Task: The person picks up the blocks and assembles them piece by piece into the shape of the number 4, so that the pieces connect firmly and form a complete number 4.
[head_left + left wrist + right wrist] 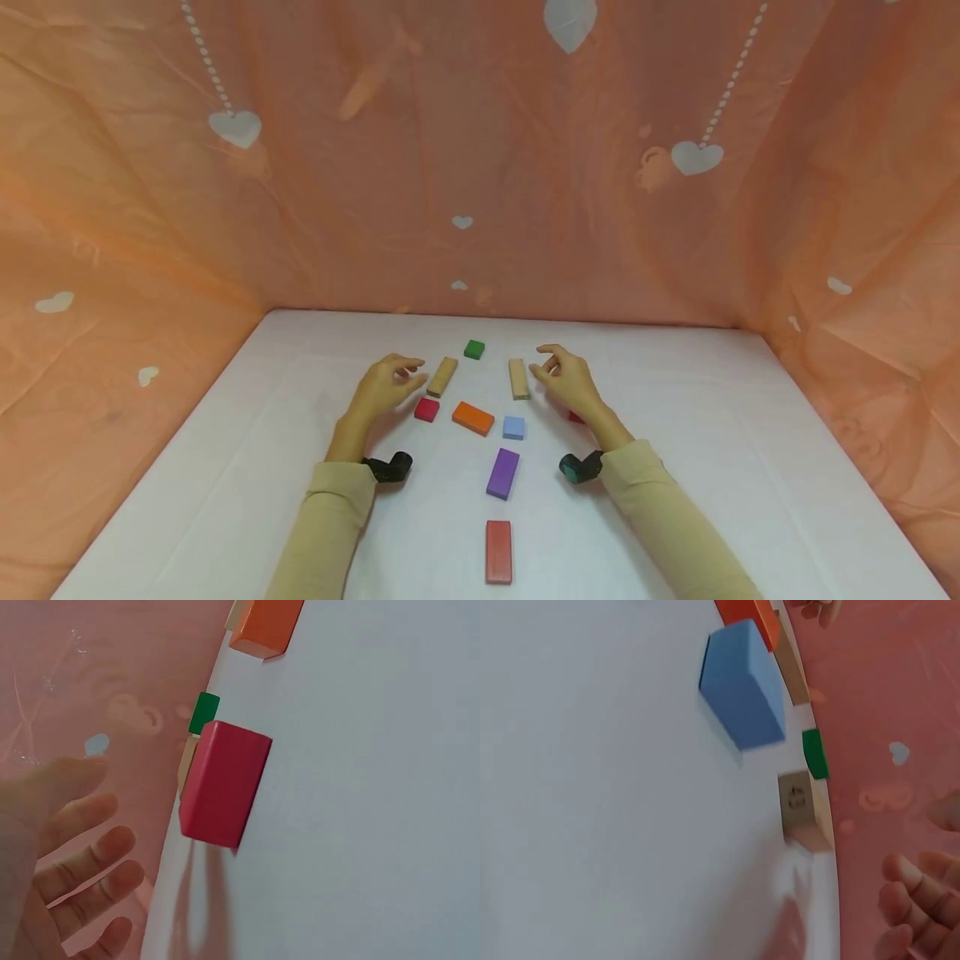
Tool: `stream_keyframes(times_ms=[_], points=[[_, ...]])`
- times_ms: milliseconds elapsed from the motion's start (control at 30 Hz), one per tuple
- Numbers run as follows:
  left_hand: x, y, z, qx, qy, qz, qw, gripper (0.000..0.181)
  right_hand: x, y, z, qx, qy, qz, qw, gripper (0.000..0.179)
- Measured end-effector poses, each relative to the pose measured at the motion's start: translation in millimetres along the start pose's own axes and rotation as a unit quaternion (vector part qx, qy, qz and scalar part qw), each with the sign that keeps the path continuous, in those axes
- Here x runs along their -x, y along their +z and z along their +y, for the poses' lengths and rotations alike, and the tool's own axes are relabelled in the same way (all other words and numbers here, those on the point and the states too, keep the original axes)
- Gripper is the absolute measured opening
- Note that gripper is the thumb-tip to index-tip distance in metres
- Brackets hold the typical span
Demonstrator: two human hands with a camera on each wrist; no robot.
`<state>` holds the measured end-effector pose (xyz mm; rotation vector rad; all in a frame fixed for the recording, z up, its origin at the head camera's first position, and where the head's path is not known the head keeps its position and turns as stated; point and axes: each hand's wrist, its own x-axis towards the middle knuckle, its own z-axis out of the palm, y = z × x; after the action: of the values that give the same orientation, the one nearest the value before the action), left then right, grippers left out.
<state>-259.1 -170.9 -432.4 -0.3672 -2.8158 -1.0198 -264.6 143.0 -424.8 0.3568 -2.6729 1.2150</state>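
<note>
My left hand (pixel 384 385) hovers over the table's left side with loosely bent fingers and nothing in them. Just right of its fingertips lies a plain wooden block (pixel 442 377), and a red block (pixel 427 409) sits below them, large in the left wrist view. My right hand (pixel 567 379) is likewise without a thing, its fingers relaxed beside a second plain wooden block (pixel 519 379), whose end bears the number 43 in the right wrist view. Between the hands are an orange block (pixel 472 418), a light blue block (pixel 513 427) and, farther back, a green block (pixel 474 349).
Nearer me on the white table (pixel 225 500) lie a purple block (pixel 502 473) and a long red block (pixel 498 552). Another red piece (pixel 576 417) is mostly hidden by the right wrist. Orange cloth (pixel 480 167) with hearts encloses the back and sides.
</note>
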Motion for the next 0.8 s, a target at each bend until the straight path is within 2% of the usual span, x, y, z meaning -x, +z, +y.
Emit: stream_keyframes(times_ms=[133, 433, 600, 700, 800], points=[[-2.8, 4.3, -2.7, 0.011, 0.012, 0.004, 0.9999, 0.033, -4.7, 10, -3, -0.023, 0.002, -0.015, 0.9996, 0.038], [-8.0, 10.2, -12.0, 0.062, 0.006, -0.015, 0.998, 0.03, -17.0, 29, -13, -0.09, 0.047, -0.035, 0.9942, 0.036], [-10.6, 13.9, -18.2, 0.1, -0.03, -0.049, 0.9933, 0.031, -25.3, 38, -16, -0.139, 0.066, -0.059, 0.9864, 0.038], [-11.3, 16.4, -19.7, 0.103, -0.052, -0.068, 0.991, 0.033, -30.4, 45, -17, -0.145, 0.071, -0.061, 0.9849, 0.038], [-10.6, 17.9, -19.3, 0.102, -0.059, -0.073, 0.9904, 0.034, -34.5, 51, -18, -0.147, 0.076, -0.061, 0.9842, 0.038]])
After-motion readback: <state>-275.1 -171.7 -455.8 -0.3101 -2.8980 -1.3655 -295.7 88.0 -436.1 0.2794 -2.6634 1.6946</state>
